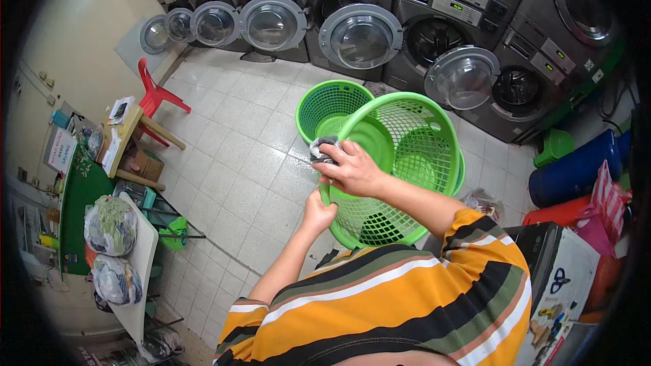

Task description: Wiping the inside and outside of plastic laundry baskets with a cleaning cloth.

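A green plastic laundry basket [441, 112] with lattice walls is tilted in front of me. At its left side, my left hand [319, 209] is closed around part of the green rim. My right hand [354, 170] pinches a crumpled grey-and-white cloth [322, 149] just above my left hand, against the basket's edge. Behind the tilted basket stands another green basket [333, 85], upright on the floor. More green plastic shows through the lattice at the right, but I cannot tell where one basket ends.
Stacked washers and dryers line the far wall, several with round doors [361, 35] swung out. A red plastic chair [147, 91] and wooden table [133, 121] stand left. Bagged laundry [111, 226] lies on a white table [148, 244]. A blue barrel [574, 168] is at right.
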Demonstrator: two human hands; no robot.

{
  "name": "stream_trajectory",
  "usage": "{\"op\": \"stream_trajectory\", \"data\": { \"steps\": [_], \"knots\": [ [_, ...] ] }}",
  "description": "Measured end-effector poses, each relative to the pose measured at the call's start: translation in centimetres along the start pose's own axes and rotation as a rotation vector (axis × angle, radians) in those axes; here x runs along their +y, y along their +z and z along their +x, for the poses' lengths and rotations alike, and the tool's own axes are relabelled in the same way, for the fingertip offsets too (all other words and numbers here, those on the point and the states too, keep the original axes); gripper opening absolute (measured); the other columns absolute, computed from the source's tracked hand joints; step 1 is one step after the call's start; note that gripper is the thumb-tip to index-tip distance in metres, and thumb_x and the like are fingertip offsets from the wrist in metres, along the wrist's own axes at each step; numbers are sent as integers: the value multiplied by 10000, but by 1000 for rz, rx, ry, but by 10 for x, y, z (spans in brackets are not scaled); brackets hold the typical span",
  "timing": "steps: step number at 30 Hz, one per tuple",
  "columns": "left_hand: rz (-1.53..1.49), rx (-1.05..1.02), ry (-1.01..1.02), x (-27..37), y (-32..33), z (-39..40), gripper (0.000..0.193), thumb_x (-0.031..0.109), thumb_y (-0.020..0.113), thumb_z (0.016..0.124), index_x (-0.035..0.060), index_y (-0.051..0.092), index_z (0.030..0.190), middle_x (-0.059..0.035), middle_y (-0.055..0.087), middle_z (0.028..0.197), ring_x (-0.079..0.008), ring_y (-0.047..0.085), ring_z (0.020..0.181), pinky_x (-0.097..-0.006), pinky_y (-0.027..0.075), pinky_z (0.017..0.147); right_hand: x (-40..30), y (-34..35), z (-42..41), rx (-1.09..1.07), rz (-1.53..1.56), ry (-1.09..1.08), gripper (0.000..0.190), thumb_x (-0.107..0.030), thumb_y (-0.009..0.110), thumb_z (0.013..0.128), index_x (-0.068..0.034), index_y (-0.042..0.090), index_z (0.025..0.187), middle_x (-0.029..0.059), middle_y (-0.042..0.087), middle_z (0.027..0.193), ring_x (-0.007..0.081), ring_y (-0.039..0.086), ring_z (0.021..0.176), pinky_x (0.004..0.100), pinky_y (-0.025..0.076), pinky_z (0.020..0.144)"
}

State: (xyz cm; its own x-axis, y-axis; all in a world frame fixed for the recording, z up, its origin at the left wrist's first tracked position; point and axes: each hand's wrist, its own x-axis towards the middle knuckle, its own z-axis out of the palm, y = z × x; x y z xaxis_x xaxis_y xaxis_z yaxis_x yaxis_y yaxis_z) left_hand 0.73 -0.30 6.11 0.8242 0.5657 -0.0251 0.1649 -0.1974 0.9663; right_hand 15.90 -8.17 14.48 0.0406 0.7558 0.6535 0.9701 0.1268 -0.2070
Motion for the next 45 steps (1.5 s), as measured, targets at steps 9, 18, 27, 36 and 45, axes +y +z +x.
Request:
{"op": "stream_trajectory", "data": {
  "steps": [9, 18, 27, 36, 45],
  "knots": [
    [-55, -17, 75, 5, 5, -2, 262, -31, 543, 710, -20, 570, 971, -79, 652, 875, -136, 606, 832, -286, 487, 706, 83, -24, 11, 171, -332, 261, 200, -212, 646, 788, -122, 626, 966, 94, 588, 1098, 356, 446, 1231, 612, 213, 1058],
    [64, -77, 36, 25, -2, 3, 324, -24, 545, 695, -20, 565, 1019, -94, 653, 881, -152, 619, 815, -291, 489, 730, 11, -36, 13, -292, -133, -397, 292, -227, 621, 776, -181, 581, 1062, 35, 565, 1055, 189, 535, 1131, 623, 137, 1116],
    [-19, -64, 61, 21, -5, -1, 339, -36, 523, 707, -36, 573, 1042, -104, 661, 922, -145, 614, 867, -282, 483, 772, 195, -106, -68, 41, -107, 866, 424, -262, 849, 604, -107, 620, 924, 106, 649, 852, 305, 627, 835, 416, 475, 833],
    [463, 257, 444, 31, -34, 19, 444, 172, 757, 716, 2, 509, 1043, -143, 508, 885, -336, 538, 842, -409, 457, 768, 84, -166, 16, -81, -349, 536, 345, -284, 803, 631, -85, 599, 825, 111, 633, 813, 324, 619, 818, 444, 487, 701],
    [370, -17, 565, 159, -1, 32, 140, 55, 621, 712, -6, 519, 787, -215, 572, 731, -447, 555, 728, -456, 456, 629, -15, -156, 43, -95, -502, -89, 112, -175, 621, 670, -117, 541, 723, 32, 553, 721, 210, 599, 759, 391, 467, 816]
  ]
}}
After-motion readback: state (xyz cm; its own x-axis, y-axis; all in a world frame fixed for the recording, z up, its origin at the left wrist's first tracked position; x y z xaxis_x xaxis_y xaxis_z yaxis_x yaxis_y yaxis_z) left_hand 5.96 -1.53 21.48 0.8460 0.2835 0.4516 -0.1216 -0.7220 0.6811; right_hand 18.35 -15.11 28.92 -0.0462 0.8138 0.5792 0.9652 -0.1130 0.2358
